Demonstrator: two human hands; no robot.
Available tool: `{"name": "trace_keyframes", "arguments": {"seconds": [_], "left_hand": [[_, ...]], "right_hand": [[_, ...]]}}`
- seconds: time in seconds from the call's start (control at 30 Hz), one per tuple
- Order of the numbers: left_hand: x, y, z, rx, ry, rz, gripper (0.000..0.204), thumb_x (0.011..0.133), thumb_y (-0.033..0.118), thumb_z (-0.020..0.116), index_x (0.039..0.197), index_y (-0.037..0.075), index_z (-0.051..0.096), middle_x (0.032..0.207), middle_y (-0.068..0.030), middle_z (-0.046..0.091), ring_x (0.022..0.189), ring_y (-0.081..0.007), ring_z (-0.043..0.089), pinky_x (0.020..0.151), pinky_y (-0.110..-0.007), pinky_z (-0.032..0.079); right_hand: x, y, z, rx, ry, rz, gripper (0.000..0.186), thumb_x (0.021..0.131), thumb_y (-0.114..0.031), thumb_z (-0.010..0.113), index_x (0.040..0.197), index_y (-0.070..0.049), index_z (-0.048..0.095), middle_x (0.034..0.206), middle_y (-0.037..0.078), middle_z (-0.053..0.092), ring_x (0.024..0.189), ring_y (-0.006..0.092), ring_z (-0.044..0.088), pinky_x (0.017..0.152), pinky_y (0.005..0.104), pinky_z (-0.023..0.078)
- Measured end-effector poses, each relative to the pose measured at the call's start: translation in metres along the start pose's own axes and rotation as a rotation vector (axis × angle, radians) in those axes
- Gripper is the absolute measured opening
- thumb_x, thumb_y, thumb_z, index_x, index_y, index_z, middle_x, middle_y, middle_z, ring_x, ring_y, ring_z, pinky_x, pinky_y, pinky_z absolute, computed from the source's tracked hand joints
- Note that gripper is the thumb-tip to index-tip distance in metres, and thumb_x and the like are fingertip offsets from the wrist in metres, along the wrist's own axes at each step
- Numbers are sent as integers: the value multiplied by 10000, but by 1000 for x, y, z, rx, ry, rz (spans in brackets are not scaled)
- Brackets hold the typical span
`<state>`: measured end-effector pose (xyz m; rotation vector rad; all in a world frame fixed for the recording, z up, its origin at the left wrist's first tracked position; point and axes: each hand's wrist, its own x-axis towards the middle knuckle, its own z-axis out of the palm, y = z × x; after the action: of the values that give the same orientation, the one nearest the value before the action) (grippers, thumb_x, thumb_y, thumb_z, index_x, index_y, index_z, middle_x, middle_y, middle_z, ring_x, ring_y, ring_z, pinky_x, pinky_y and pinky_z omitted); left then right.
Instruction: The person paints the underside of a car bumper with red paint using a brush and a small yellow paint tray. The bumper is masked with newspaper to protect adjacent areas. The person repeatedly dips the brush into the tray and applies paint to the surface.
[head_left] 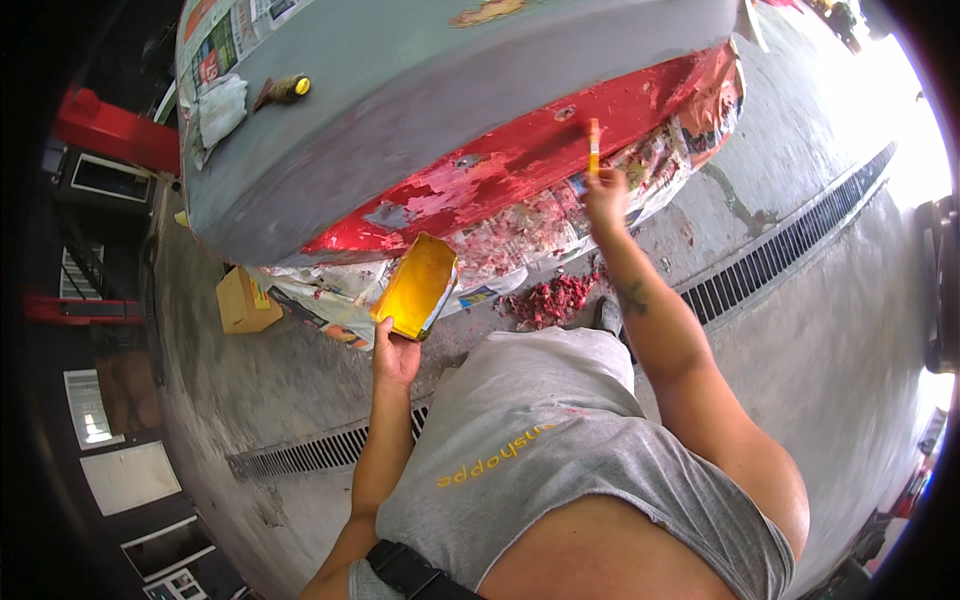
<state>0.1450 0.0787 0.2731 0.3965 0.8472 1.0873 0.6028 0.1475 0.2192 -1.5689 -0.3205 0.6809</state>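
Observation:
My left hand grips the near end of a cut-open container, yellow inside, tilted beside the car's lower panel. Whether it has liquid in it, I cannot tell. My right hand is closed around a small paintbrush with a yellow-orange handle, which points up at the red panel. Whether its tip touches the panel is unclear. That red strip has wrinkled, flaking paint and bare grey patches, below the dull grey bodywork.
Newspaper strewn with red flakes lines the panel's lower edge. A heap of red paint scrapings lies near my shoe. A cardboard box stands left. A drain grate crosses the floor. A rag rests on the car.

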Motion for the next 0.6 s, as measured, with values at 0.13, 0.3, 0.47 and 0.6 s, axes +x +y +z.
{"name": "trace_keyframes", "arguments": {"seconds": [0.13,0.3,0.47,0.6], "left_hand": [[6,5,1,2,-24,-12,593,982,260,613,1530,79,476,1522,-84,567,1391,-268,546,1175,-480,423],[6,13,8,-2,-7,28,584,978,257,613,1521,83,487,1511,-89,573,1379,-282,552,1141,-499,454],[2,12,14,-17,22,30,590,970,250,622,1520,85,486,1510,-89,572,1377,-284,554,1122,-502,469],[-4,10,18,-11,12,30,598,966,246,627,1520,77,483,1512,-86,572,1375,-282,557,1136,-506,460]], "right_hand": [[-83,34,81,-13,-281,2,190,992,-108,710,1129,-20,613,833,88,685,645,173,647,525,328,508],[-102,94,73,-352,-444,66,148,968,-168,704,1032,-38,735,856,95,756,747,176,695,674,364,555],[55,88,-35,-419,-149,-78,138,916,-151,663,912,-73,778,860,198,761,789,328,754,729,453,584],[134,60,-95,-434,78,-92,175,972,-165,635,1028,-46,751,888,169,774,778,291,749,710,423,574]]}}
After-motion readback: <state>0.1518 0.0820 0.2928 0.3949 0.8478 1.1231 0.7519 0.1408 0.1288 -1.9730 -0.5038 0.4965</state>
